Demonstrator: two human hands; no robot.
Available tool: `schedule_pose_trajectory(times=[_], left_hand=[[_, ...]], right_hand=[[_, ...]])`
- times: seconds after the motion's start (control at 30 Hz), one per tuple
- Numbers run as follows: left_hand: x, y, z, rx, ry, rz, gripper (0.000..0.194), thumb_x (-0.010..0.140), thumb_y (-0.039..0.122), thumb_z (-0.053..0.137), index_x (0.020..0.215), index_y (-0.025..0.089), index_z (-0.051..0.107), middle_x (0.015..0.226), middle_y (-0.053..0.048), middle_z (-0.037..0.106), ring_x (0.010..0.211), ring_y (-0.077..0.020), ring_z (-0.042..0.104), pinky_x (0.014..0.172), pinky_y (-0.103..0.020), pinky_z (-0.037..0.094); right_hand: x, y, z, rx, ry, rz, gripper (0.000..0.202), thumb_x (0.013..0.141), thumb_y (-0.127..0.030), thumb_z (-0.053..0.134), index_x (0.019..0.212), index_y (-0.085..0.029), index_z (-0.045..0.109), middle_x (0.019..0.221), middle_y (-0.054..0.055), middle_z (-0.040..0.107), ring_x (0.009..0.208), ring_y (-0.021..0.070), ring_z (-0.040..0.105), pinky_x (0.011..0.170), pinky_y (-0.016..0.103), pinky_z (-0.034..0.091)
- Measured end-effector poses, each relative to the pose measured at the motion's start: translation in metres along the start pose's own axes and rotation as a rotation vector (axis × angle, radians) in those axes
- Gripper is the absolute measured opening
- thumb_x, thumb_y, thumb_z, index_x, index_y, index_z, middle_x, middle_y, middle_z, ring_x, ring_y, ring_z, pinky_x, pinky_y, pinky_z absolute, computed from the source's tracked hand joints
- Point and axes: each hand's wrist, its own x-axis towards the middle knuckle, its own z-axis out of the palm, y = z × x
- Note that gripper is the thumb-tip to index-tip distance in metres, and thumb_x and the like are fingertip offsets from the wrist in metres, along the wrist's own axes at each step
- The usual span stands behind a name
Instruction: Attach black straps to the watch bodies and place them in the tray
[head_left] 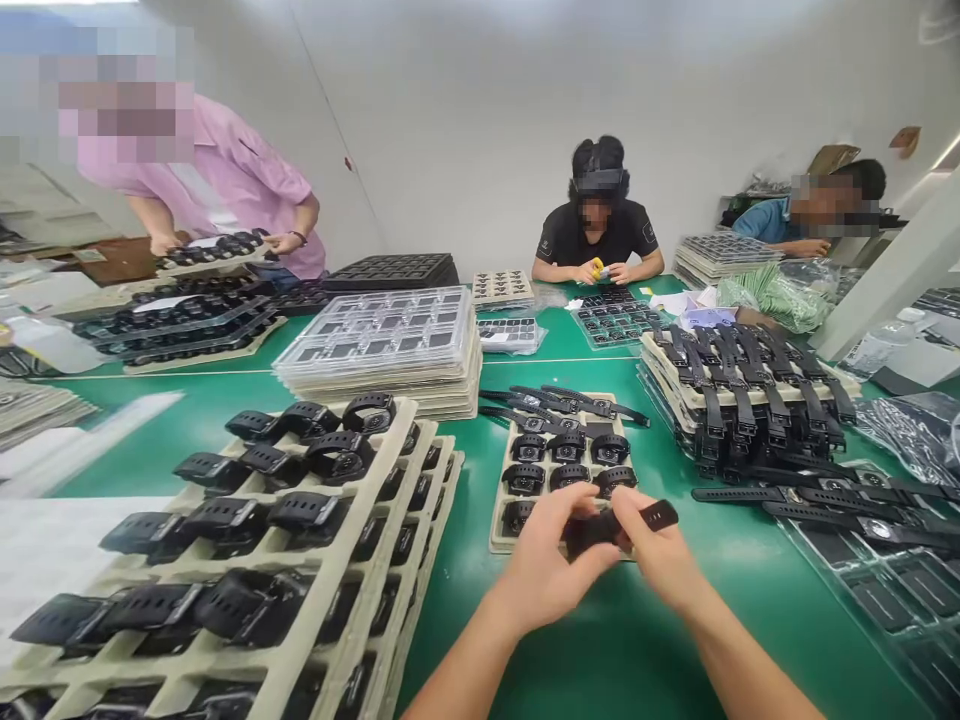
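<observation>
Between my two hands is a black smartwatch [591, 532], held over the near edge of a pale moulded tray [498, 530]. My left hand [551, 560] curls its fingers and thumb round the watch body. On the other side, my right hand [656, 545] pinches the strap, whose holed end [661, 514] sticks out to the right. Part of the watch is hidden by my fingers. Closed-strap watches [568, 447] sit in the tray's pockets, while several with straps laid straight [551, 405] lie across its far end.
Stacked trays of watches [405, 480] rise at the left. Beyond stands a pile of clear-lidded trays [375, 335]. Strapped watches [750, 380] top another stack at the right, near loose watches [847, 495] on a clear tray. Three people work around the green table [465, 590].
</observation>
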Motion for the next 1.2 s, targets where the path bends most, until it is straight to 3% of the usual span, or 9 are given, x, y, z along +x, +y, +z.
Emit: schedule_pose_trajectory(times=[0.13, 0.27, 0.37, 0.53, 0.73, 0.8, 0.9, 1.0, 1.2], left_hand=[[-0.001, -0.008, 0.01, 0.259, 0.084, 0.339, 0.017, 0.093, 0.024, 0.066, 0.109, 0.021, 0.067, 0.084, -0.005, 0.075, 0.074, -0.0198, 0.065, 0.074, -0.036, 0.05], [0.002, -0.009, 0.011, 0.242, 0.14, 0.364, 0.019, 0.091, 0.017, 0.067, 0.109, 0.02, 0.067, 0.088, -0.004, 0.076, 0.076, -0.0189, 0.066, 0.074, -0.034, 0.051], [0.003, -0.007, 0.008, 0.171, 0.098, 0.311, 0.018, 0.089, 0.017, 0.068, 0.107, 0.021, 0.069, 0.092, -0.006, 0.077, 0.082, -0.0207, 0.068, 0.079, -0.035, 0.052], [-0.002, -0.007, 0.011, -0.039, 0.0, -0.003, 0.022, 0.091, 0.028, 0.068, 0.113, 0.023, 0.072, 0.106, -0.01, 0.077, 0.094, -0.0249, 0.069, 0.086, -0.036, 0.052], [-0.002, -0.014, 0.025, -0.727, 0.164, -0.346, 0.046, 0.088, 0.058, 0.068, 0.113, 0.019, 0.067, 0.071, 0.002, 0.056, 0.062, -0.0126, 0.05, 0.067, -0.029, 0.046], [-0.001, -0.014, 0.027, -0.864, 0.192, -0.38, 0.052, 0.088, 0.062, 0.066, 0.114, 0.018, 0.065, 0.067, 0.005, 0.044, 0.06, -0.0103, 0.041, 0.067, -0.028, 0.042], [-0.001, -0.011, 0.028, -0.879, 0.166, -0.39, 0.054, 0.091, 0.064, 0.06, 0.119, 0.019, 0.063, 0.066, 0.007, 0.037, 0.061, -0.0099, 0.036, 0.066, -0.026, 0.038], [-0.003, -0.009, 0.027, -0.841, 0.162, -0.357, 0.052, 0.091, 0.062, 0.062, 0.126, 0.023, 0.058, 0.065, 0.007, 0.039, 0.06, -0.01, 0.035, 0.064, -0.024, 0.037], [-0.006, -0.007, 0.028, -0.85, 0.091, -0.353, 0.046, 0.084, 0.057, 0.074, 0.112, 0.022, 0.069, 0.069, 0.002, 0.057, 0.06, -0.0118, 0.05, 0.061, -0.025, 0.045]], right_hand=[[-0.006, -0.006, -0.001, -0.126, -0.023, -0.01, 0.05, 0.101, -0.055, 0.048, 0.064, -0.021, 0.044, 0.063, -0.004, 0.038, 0.061, 0.0139, 0.036, 0.057, 0.028, 0.031], [-0.007, -0.007, -0.007, -0.104, 0.129, 0.04, 0.05, 0.099, -0.058, 0.05, 0.064, -0.022, 0.046, 0.061, -0.003, 0.043, 0.06, 0.0143, 0.04, 0.056, 0.028, 0.032], [-0.005, -0.005, -0.011, -0.049, 0.186, 0.081, 0.054, 0.097, -0.062, 0.05, 0.062, -0.022, 0.046, 0.057, -0.003, 0.043, 0.056, 0.0139, 0.038, 0.054, 0.029, 0.03], [-0.006, -0.006, -0.009, -0.064, 0.058, 0.099, 0.053, 0.098, -0.066, 0.046, 0.065, -0.023, 0.042, 0.058, -0.004, 0.04, 0.056, 0.0146, 0.037, 0.054, 0.029, 0.03], [-0.014, -0.003, -0.009, -0.052, 0.07, -0.109, 0.068, 0.084, -0.088, 0.035, 0.106, -0.026, 0.054, 0.067, -0.004, 0.043, 0.062, 0.0185, 0.041, 0.058, 0.031, 0.034], [-0.015, -0.001, -0.004, 0.015, 0.041, -0.106, 0.067, 0.09, -0.084, 0.025, 0.101, -0.026, 0.055, 0.064, -0.005, 0.037, 0.059, 0.0177, 0.037, 0.057, 0.031, 0.031], [-0.015, 0.002, 0.008, 0.095, 0.097, -0.033, 0.052, 0.101, -0.067, 0.035, 0.077, -0.024, 0.049, 0.063, -0.004, 0.036, 0.058, 0.0155, 0.033, 0.054, 0.03, 0.028], [-0.012, 0.004, 0.017, 0.203, 0.132, 0.025, 0.05, 0.099, -0.065, 0.047, 0.071, -0.024, 0.044, 0.063, -0.005, 0.037, 0.057, 0.0144, 0.035, 0.053, 0.028, 0.03], [-0.009, 0.009, 0.021, 0.299, 0.042, 0.071, 0.051, 0.096, -0.065, 0.054, 0.069, -0.022, 0.046, 0.062, -0.006, 0.035, 0.056, 0.0125, 0.03, 0.052, 0.026, 0.028]])
